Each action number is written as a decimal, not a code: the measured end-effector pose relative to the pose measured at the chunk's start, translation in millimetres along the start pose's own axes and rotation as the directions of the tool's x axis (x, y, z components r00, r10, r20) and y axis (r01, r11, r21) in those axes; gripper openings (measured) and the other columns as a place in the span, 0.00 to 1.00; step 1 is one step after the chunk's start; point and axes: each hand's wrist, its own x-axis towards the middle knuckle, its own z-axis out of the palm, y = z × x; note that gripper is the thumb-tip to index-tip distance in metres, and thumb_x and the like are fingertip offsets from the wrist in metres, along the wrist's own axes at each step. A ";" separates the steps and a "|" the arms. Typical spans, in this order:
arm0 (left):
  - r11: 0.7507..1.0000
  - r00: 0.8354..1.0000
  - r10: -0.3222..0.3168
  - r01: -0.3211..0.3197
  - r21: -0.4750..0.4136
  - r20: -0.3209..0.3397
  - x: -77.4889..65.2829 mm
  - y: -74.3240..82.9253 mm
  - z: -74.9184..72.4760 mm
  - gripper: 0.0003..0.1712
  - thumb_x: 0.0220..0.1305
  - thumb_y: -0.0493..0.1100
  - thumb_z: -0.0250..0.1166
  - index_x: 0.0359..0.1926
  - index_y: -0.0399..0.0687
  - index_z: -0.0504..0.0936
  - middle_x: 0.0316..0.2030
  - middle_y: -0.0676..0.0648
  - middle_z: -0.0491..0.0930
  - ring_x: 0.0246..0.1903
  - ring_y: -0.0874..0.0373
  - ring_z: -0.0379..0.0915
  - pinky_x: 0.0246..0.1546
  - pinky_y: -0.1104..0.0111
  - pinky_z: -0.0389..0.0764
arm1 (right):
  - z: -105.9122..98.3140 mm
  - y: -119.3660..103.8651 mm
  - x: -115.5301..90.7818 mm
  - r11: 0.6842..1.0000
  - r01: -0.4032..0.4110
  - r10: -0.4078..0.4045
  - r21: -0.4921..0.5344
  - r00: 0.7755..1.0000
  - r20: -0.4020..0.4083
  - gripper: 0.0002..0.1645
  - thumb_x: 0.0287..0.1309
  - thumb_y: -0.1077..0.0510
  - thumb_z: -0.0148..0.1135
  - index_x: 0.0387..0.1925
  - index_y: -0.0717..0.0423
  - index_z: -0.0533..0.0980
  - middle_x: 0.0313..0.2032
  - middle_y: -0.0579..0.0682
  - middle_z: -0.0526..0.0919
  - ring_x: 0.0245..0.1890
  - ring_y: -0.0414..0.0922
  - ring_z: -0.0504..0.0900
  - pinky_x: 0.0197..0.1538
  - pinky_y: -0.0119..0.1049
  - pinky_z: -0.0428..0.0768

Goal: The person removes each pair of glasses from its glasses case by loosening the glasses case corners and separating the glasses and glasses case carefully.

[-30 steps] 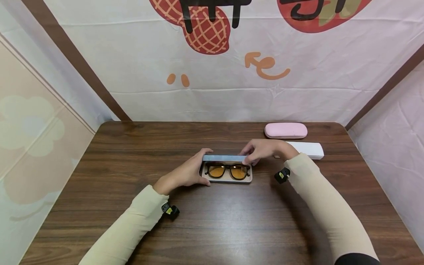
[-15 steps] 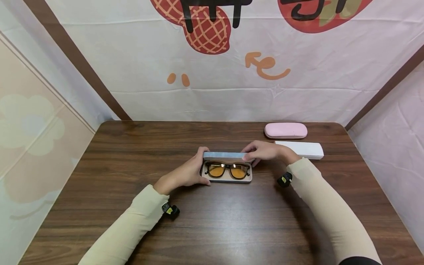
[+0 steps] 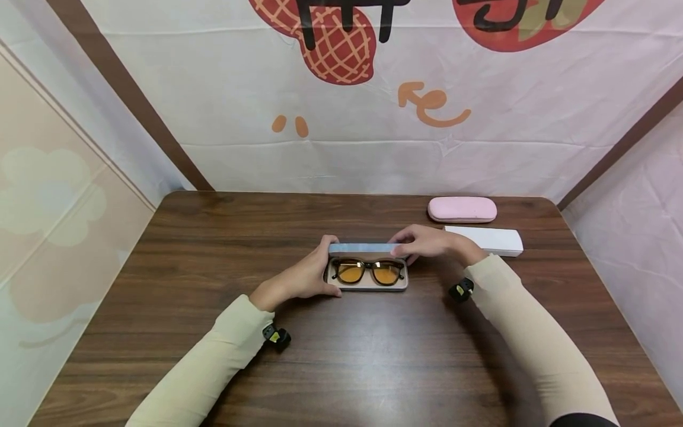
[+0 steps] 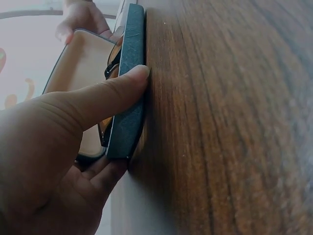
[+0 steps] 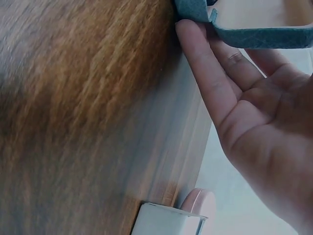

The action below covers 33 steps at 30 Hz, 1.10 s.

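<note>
A blue-green glasses case (image 3: 373, 288) stands open at the middle of the table, its lid (image 3: 363, 248) raised at the back. Inside lies a pair of glasses (image 3: 350, 273) with dark frames and orange lenses. My left hand (image 3: 305, 274) grips the case's left end; in the left wrist view the thumb (image 4: 110, 98) presses the front wall and fingers reach behind the end. At the right end of the lid, my right hand (image 3: 429, 241) pinches its edge with the thumb on the front. The right wrist view shows fingers (image 5: 205, 73) under the case's corner.
A pink glasses case (image 3: 462, 209) lies at the back right of the wooden table (image 3: 256, 219). In front of it is a white oblong box (image 3: 496, 240), partly behind my right wrist. A printed cloth (image 3: 224, 89) hangs behind the table's far edge.
The lid has tilted a little further back, showing more of its inside. My right hand has shifted slightly right with it, while my left hand keeps its hold on the case.
</note>
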 end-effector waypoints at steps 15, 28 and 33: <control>1.000 0.999 -0.021 0.021 -0.010 0.025 1.7 -2.4 -0.4 0.57 0.51 0.42 0.83 0.67 0.45 0.49 0.59 0.36 0.68 0.65 0.45 0.64 0.66 0.52 0.67 | 1.3 -5.4 -5.1 0.997 0.027 -0.027 -0.065 1.000 0.003 0.33 0.73 0.51 0.56 0.69 0.69 0.68 0.63 0.65 0.75 0.57 0.54 0.81 0.53 0.43 0.83; 1.000 1.000 -0.015 0.015 -0.014 0.017 0.7 -0.3 -0.2 0.56 0.50 0.41 0.83 0.66 0.45 0.49 0.59 0.36 0.69 0.65 0.45 0.65 0.65 0.52 0.67 | 6.2 -11.0 -5.7 0.943 0.118 -0.146 -0.310 0.987 -0.069 0.29 0.69 0.48 0.57 0.66 0.54 0.76 0.60 0.51 0.81 0.58 0.47 0.77 0.62 0.50 0.73; 1.000 1.000 -0.017 0.017 -0.012 0.014 -0.3 0.0 -0.6 0.57 0.50 0.41 0.83 0.66 0.44 0.49 0.59 0.36 0.69 0.65 0.45 0.65 0.66 0.52 0.67 | 8.2 -12.5 -5.9 0.938 0.157 -0.186 -0.308 0.980 -0.066 0.28 0.69 0.49 0.58 0.67 0.53 0.75 0.60 0.50 0.81 0.58 0.47 0.78 0.62 0.50 0.73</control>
